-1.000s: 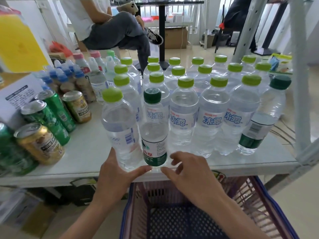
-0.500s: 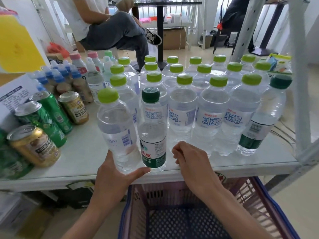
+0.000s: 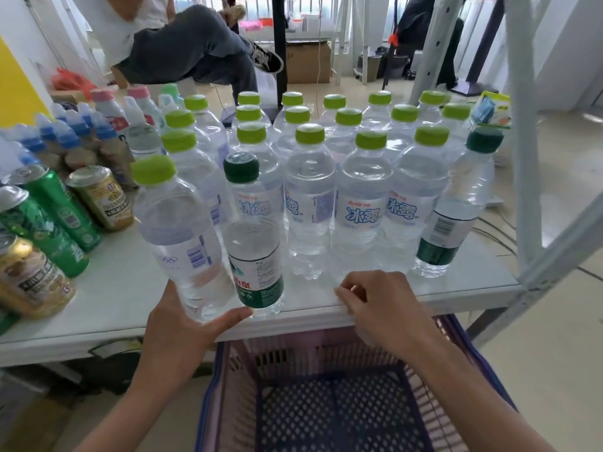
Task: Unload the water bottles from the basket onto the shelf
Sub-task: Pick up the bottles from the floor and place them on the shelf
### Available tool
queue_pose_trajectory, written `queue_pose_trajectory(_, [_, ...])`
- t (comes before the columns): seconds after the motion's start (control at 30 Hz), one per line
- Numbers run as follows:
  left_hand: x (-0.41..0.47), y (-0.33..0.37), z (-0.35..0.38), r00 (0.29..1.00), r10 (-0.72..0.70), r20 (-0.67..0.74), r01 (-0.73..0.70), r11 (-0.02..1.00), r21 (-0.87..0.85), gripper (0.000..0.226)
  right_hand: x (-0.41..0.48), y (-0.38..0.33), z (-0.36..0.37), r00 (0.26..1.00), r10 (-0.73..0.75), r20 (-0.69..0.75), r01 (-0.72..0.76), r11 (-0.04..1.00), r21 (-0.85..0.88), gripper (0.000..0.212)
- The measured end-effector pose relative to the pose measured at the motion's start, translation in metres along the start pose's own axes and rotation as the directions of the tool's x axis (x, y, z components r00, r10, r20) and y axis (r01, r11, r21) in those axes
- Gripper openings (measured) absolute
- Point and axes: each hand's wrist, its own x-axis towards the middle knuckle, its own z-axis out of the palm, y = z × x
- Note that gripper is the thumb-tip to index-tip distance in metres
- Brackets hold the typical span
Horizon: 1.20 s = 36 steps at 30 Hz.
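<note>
My left hand (image 3: 182, 331) is holding the bottom of a leaning water bottle (image 3: 182, 243) at the front of the shelf (image 3: 124, 298), and my right hand (image 3: 385, 308) is resting curled on the edge, holding nothing.

Basket (image 3: 310, 353) near end cut off; left cans (image 3: 32, 278) cropped.
</note>
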Motion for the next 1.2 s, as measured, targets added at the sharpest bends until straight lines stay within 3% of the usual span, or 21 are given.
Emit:
queue_pose_trajectory(0.33, [-0.002, 0.002, 0.000, 1.000, -0.015, -0.010, 0.015, 1.000, -0.002, 0.100, 0.020, 0.008, 0.012, 1.000, -0.016, 0.008, 0.015, 0.995, 0.100, 0.024])
queue_pose_trajectory(0.57, [-0.004, 0.007, 0.000, 0.999, -0.013, -0.039, 0.013, 1.000, -0.007, 0.090, 0.024, 0.004, 0.000, 0.997, -0.008, 0.077, 0.000, 0.994, 0.105, 0.020])
queue_pose_trajectory(0.7, [-0.002, 0.005, 0.000, 0.999, -0.018, -0.038, 0.018, 1.000, 0.020, 0.091, 0.014, 0.023, -0.027, 0.989, 0.038, 0.146, -0.040, 0.999, 0.011, 0.021])
queue_pose_trajectory(0.83, [-0.001, -0.001, 0.000, 0.999, -0.017, -0.030, 0.018, 1.000, 0.019, 0.098, 0.010, 0.038, -0.038, 0.994, 0.104, 0.042, -0.100, 0.991, -0.091, 0.018])
queue_pose_trajectory(1.0, [0.000, -0.001, 0.000, 0.998, -0.043, -0.043, 0.043, 0.999, 0.013, 0.092, 0.016, 0.039, -0.034, 0.997, 0.081, 0.012, -0.081, 0.996, -0.049, 0.033])
queue_pose_trajectory(1.2, [-0.002, 0.002, 0.001, 0.994, -0.068, -0.091, 0.071, 0.997, 0.031, 0.088, 0.019, 0.038, -0.032, 0.999, 0.038, 0.004, -0.038, 0.999, -0.029, 0.029])
